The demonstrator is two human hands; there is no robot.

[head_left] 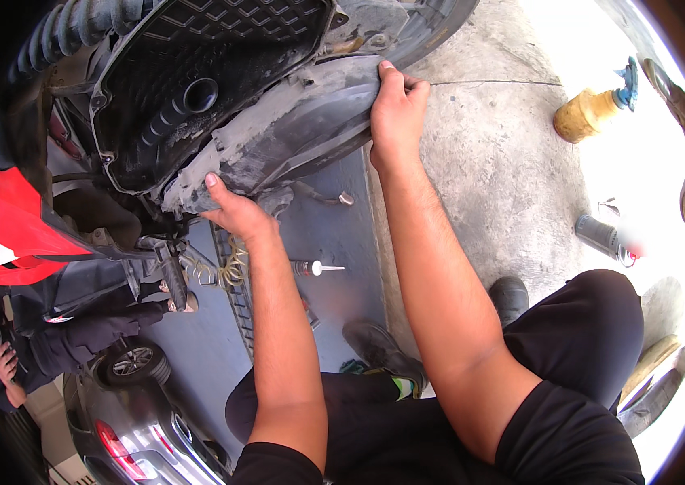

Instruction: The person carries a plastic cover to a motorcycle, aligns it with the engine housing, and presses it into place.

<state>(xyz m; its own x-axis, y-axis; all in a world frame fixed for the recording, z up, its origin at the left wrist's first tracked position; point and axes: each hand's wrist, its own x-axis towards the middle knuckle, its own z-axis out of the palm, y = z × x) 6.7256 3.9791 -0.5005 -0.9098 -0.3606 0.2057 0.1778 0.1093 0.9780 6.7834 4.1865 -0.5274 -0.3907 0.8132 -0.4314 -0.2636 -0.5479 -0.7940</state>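
Both my hands grip a long, dust-coated dark cover (302, 121) on the side of a scooter. My left hand (239, 212) holds its lower left end, thumb on the dusty rim and fingers hidden behind. At the upper right end, my right hand (399, 113) is wrapped around the edge with its thumb on top. Directly above the cover sits an uncovered black plastic housing (237, 40) with a diamond-patterned wall and a round tube (200, 95) inside. Whether the cover is fixed or loose I cannot tell.
Red bodywork (11, 218) is at the left, a tyre (443, 32) at the top. A white-nozzled tube (314, 267) and a coiled hose (233, 263) lie below. At right are a yellow bottle (585, 117) and spray can (601, 236). Another person (76, 347) and a car (140, 420) are lower left.
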